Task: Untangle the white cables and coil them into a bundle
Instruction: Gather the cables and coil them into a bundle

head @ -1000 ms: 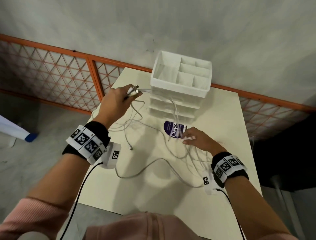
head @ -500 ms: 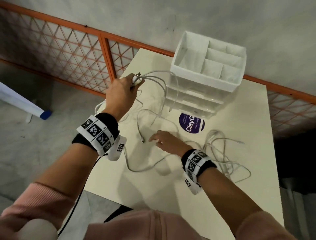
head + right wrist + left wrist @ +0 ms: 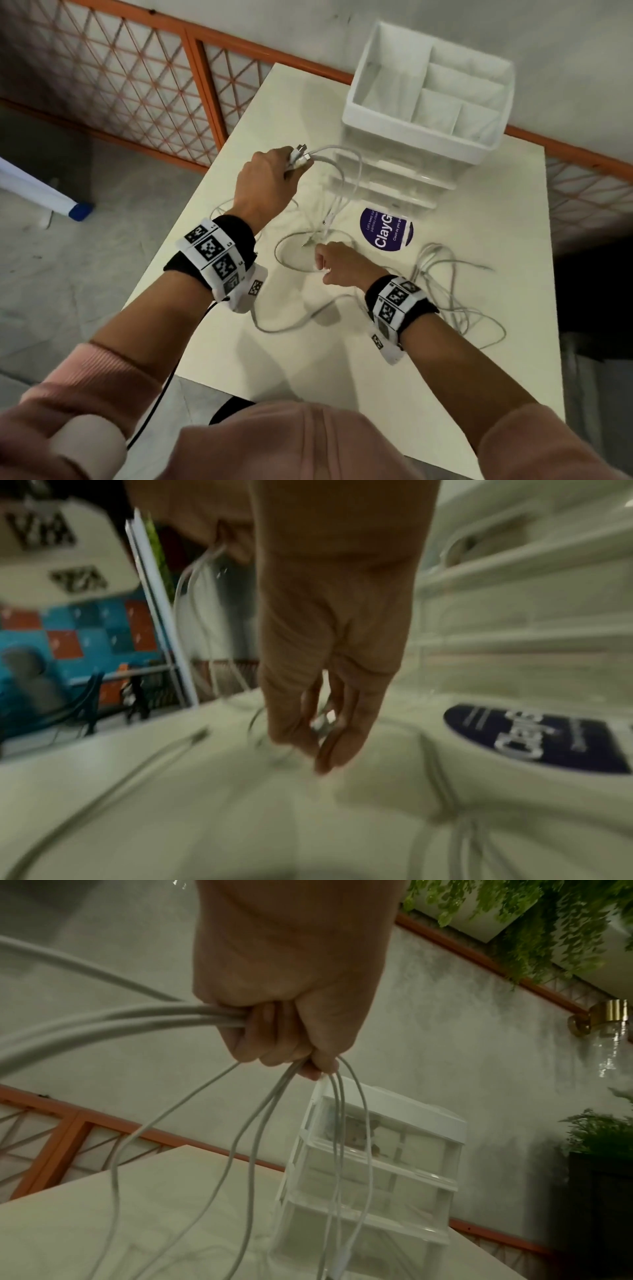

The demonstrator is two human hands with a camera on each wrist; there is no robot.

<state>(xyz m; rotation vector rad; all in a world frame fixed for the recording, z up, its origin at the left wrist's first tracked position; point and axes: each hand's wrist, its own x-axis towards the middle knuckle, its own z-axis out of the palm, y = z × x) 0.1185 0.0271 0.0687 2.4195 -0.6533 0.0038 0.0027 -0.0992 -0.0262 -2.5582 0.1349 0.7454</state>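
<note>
The left hand (image 3: pixel 265 181) is raised above the desk (image 3: pixel 281 349), fist closed around several white cables (image 3: pixel 240 1150) near their plug ends; the strands hang below it, just in front of the white drawer organizer (image 3: pixel 421 113). Lower down, the right hand (image 3: pixel 339 263) pinches one cable with curled fingers. More cable lies tangled beyond its wrist.

Left hand (image 3: pixel 265 181) raised, fingers curled tight, fist closed on cables (image 3: pixel 103 1020), right hand (image 3: pixel 339 265) held lower, fingers pointed down and pinched together at the tips, both forearms extended forward, marker bands worn on both wrists
</note>
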